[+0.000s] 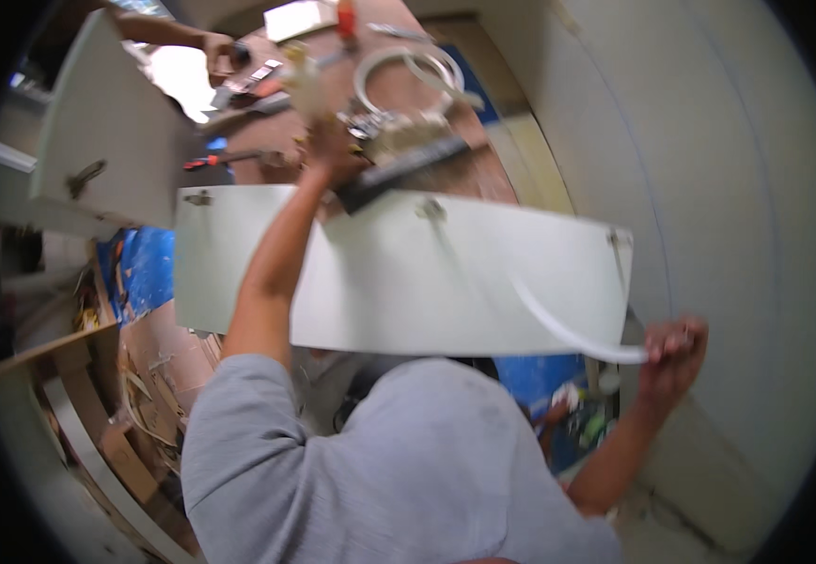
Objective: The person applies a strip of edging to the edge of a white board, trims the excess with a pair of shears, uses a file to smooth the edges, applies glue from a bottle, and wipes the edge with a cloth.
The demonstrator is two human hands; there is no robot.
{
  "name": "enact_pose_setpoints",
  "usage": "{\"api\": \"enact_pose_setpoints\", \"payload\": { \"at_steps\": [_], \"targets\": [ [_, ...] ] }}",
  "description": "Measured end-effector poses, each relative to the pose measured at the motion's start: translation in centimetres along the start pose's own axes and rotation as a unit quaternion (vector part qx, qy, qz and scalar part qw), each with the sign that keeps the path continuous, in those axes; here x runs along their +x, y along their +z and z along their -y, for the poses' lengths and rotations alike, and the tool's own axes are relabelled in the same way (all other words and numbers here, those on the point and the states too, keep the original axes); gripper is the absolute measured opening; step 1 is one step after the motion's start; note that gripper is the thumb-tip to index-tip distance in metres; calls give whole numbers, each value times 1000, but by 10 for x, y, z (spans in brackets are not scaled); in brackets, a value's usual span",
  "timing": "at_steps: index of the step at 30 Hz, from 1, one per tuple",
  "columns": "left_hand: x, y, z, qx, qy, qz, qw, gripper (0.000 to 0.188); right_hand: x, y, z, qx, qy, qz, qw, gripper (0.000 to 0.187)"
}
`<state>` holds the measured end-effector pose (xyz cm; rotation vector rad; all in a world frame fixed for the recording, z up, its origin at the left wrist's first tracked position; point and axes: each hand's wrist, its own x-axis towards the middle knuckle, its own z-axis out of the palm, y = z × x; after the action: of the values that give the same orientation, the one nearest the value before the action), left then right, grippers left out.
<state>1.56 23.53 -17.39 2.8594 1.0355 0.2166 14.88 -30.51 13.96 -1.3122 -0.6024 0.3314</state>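
Observation:
My left hand (pixel 331 155) reaches over the far edge of a long white panel (pixel 380 282), its fingers round the lower end of a pale translucent bottle (pixel 305 89) with a yellowish top. Motion blurs the fingers there. My right hand (pixel 673 357), off the panel's right end, is closed on one end of a white flexible strip (pixel 577 340). The strip curves back over the panel, and its far end fades against the white surface. Metal hinges (pixel 431 209) sit along the panel's far edge. A dark straight bar (pixel 403 174) lies just beyond it.
A coil of white strip (pixel 408 80), a red-handled tool (pixel 225 160) and an orange-red object (pixel 345 19) lie on the brown worktop (pixel 483 179). Another person's hand (pixel 223 56) holds something dark at far left. A white cabinet door (pixel 112 122) stands left; a wall (pixel 709 169) rises right.

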Motion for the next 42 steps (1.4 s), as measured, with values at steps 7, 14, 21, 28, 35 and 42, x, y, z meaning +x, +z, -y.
{"api": "enact_pose_setpoints", "payload": {
  "at_steps": [7, 14, 21, 28, 35, 42],
  "targets": [
    [-8, -44, -19, -227, 39, 55, 972, 61, -4, 4, -30, 102, 49, -14, 993, 33],
    [-174, -151, -244, -416, 316, 409, 749, 57, 18, -18, -104, 203, 35, -89, 974, 26],
    [-212, -139, -311, -533, 26, 458, 711, 27, 37, -63, -131, 198, 41, -71, 977, 50],
    [-243, -125, -403, -531, -102, 458, 706, 37, -6, -119, -162, 27, 67, 58, 996, 112],
    [-267, -112, -454, -586, -157, 422, 674, 34, -61, -170, -220, 252, 208, 130, 936, 94],
    [-260, -68, -436, -493, 108, 457, 732, 29, -41, -183, -234, 192, 309, -51, 930, 31]
  ]
}}
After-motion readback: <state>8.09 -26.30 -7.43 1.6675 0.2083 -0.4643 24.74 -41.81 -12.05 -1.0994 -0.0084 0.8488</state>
